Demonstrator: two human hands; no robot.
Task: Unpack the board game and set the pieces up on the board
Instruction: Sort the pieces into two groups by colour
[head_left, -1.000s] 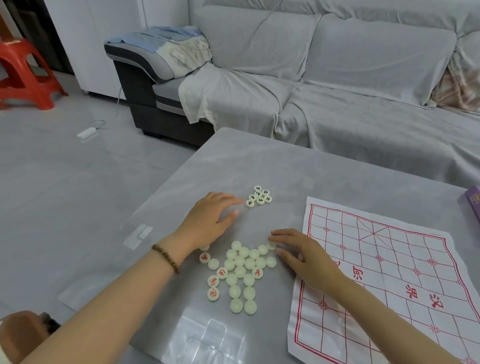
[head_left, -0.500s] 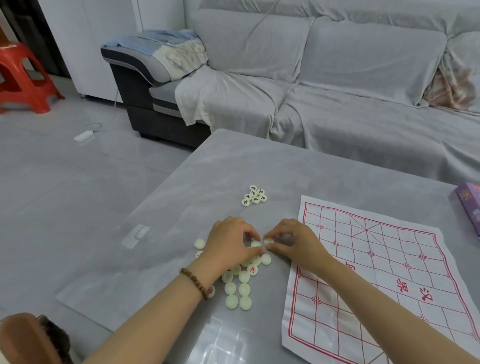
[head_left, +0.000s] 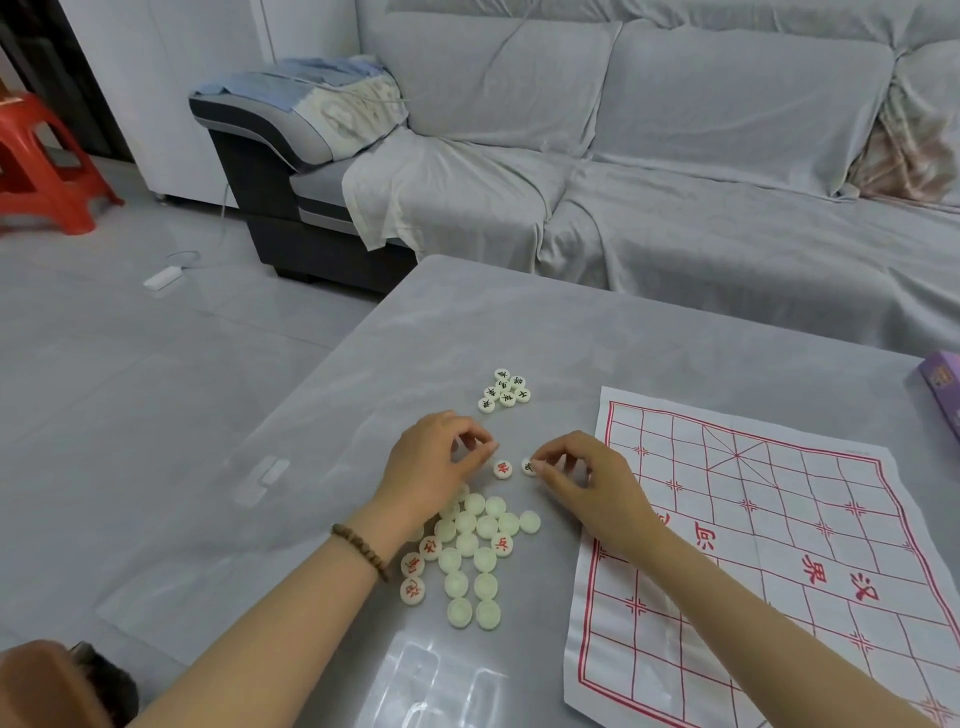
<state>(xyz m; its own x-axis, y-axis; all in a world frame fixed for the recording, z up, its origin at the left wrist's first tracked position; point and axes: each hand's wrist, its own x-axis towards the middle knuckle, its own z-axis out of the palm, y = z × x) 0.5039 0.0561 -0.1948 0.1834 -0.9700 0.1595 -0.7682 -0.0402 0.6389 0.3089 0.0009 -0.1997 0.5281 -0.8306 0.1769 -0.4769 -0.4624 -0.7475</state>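
Observation:
A white paper board with a red grid lies flat on the right of the grey table. Left of it sits a pile of several white round pieces, most face down and a few showing red characters. A small cluster with black characters lies farther back. My right hand pinches one white piece at the table surface. A red-marked piece lies face up between my hands. My left hand has curled fingers, tips together just left of that piece; whether they hold a piece is hidden.
A purple box stands at the table's right edge. A clear plastic tray lies near the front edge. A grey covered sofa runs behind the table. A red stool stands on the floor at far left.
Both hands lifted off the pile and moved slightly back; two pieces came out of it, one now face up showing red, the other in my right fingers.

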